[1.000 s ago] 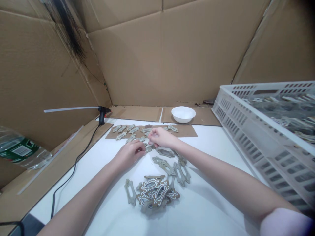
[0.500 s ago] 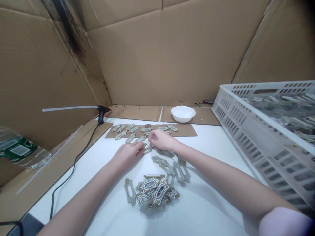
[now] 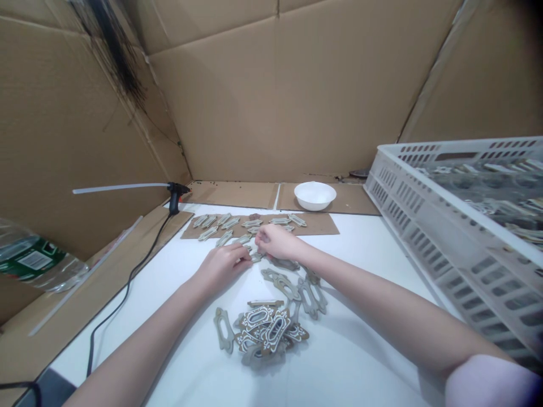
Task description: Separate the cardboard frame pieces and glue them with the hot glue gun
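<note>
My left hand [image 3: 224, 267] and my right hand [image 3: 275, 241] meet at the middle of the white table [image 3: 352, 362], fingers curled close together. Between them lie small grey-beige cut-out plates [image 3: 255, 257], partly hidden by my fingers, so I cannot tell whether either hand grips one. Just below my right hand rest loose escutcheon-shaped plates [image 3: 285, 284]. Nearer me lies a heap of ornate brown-and-white plates with oval slots [image 3: 265, 330]. Beyond my hands, a cardboard sheet [image 3: 322, 225] carries rows of narrow plates [image 3: 224, 221].
A white bowl [image 3: 315, 195] stands on cardboard at the back. A plastic crate [image 3: 449, 186] full of plates fills the right side. On the left are a glue gun [image 3: 173, 195] with its black cable [image 3: 127, 277] and a lying plastic bottle [image 3: 34, 260]. Cardboard walls surround the table.
My hands have drawn slightly closer together around the small plates, and my right hand has shifted a little toward me. The whole view has tilted slightly.
</note>
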The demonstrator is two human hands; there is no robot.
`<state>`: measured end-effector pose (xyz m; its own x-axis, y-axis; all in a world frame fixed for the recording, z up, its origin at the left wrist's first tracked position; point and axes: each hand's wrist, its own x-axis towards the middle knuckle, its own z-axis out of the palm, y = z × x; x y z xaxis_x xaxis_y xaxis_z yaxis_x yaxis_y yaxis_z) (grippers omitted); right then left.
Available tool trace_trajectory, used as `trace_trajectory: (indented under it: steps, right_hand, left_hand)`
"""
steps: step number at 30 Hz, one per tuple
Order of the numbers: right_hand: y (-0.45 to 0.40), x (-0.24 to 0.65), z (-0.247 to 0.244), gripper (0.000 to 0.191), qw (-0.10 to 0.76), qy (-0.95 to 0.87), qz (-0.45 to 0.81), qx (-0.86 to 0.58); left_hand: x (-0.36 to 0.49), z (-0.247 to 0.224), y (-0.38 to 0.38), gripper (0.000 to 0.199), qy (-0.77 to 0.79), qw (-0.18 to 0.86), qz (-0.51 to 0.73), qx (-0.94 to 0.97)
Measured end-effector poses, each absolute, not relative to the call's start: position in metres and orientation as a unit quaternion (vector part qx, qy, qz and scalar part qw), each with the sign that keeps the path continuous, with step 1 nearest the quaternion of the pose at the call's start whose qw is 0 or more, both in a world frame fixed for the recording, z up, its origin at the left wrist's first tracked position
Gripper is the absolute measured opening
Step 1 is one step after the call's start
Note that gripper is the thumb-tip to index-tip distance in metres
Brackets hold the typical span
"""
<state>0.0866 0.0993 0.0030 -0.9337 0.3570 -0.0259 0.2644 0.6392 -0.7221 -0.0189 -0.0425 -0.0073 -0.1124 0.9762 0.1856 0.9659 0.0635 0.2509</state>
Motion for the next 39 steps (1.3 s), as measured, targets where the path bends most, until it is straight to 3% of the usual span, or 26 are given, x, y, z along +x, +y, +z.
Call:
trace_trajectory:
  steps: [10, 27, 39]
  right_hand:
    - [0.099, 0.085, 0.001, 0.011, 0.056, -0.898, 0.400, -0.175]
    - [0.104, 0.084, 0.000, 0.007, 0.057, -0.861, 0.475, -0.171]
    - [0.133, 0.099, 0.043, 0.007, 0.138, -0.829, 0.518, -0.159]
  left_hand:
    - [-0.023, -0.014, -0.037, 0.013, 0.747, 0.166, 0.286, 0.576]
    - [-0.016, -0.006, -0.040, 0.012, 0.760, 0.052, 0.177, 0.623]
    - [-0.015, 0.001, -0.044, 0.015, 0.785, -0.017, 0.070, 0.616]
